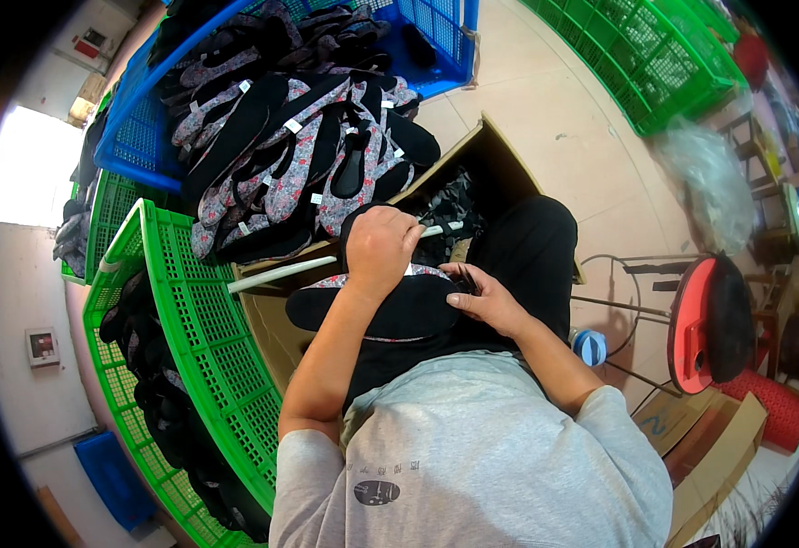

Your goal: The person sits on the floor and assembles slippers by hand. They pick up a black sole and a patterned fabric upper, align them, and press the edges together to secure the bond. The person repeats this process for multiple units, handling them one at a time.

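Observation:
My left hand (379, 251) is closed over the black toe of a slipper, above a pale rod (303, 269) laid across an open cardboard box (280, 324). Below it, on my lap, rests a slipper with a black sole (408, 306) turned up and a strip of grey and red floral cloth at its edge. The fingers of my right hand (491, 300) are pinched beside this sole's right end. Between them shows a small dark thing, too hidden to name. Dark scraps (449, 205) fill part of the box.
A heap of floral slippers (280, 173) spills from a blue crate (139, 137) ahead. At my left stands a green crate (212, 320) of dark slippers. Another green crate (646, 64) is at far right. A red-rimmed stool (692, 324) lies tipped at right, near a blue-and-white roll (589, 347).

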Demonstrator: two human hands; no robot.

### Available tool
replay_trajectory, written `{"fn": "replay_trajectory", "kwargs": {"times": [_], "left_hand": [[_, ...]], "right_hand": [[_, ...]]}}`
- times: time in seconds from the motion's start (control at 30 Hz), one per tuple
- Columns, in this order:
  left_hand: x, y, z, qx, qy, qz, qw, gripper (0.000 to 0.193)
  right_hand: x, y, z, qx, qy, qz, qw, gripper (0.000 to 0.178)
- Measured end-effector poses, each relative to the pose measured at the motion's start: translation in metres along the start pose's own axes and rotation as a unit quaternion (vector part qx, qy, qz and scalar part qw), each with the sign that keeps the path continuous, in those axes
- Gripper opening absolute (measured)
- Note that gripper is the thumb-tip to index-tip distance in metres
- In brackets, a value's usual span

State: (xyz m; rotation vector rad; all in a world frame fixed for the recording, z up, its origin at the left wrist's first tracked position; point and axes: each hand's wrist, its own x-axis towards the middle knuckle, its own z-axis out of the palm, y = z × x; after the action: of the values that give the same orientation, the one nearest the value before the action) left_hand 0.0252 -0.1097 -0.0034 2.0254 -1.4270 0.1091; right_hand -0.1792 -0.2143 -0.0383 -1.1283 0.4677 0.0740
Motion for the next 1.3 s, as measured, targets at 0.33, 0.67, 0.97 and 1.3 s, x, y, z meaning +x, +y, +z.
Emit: {"fn": "replay_trajectory", "kwargs": {"times": [0.33, 0.67, 0.97, 1.3], "left_hand": [[-0.004, 0.002, -0.03, -0.019, 0.073, 0.013, 0.997, 0.018], [-0.053, 0.068, -0.094, 0.134, -0.207, 0.071, 0.967, 0.057], [-0.037, 0.057, -0.12, 0.016, -0.211, -0.101, 0.972, 0.055], [-0.037, 0.017, -0.109, -0.149, -0.299, -0.212, 0.918, 0.053]], "right_hand": [[0.002, -0.001, 0.003, 0.065, -0.004, 0.026, 0.998, 0.052], [0.017, -0.004, -0.007, 0.243, -0.031, 0.126, 0.961, 0.044], [0.009, -0.027, -0.009, 0.18, -0.095, 0.107, 0.973, 0.037], [0.005, -0.01, -0.001, 0.166, -0.072, 0.082, 0.98, 0.029]]}}
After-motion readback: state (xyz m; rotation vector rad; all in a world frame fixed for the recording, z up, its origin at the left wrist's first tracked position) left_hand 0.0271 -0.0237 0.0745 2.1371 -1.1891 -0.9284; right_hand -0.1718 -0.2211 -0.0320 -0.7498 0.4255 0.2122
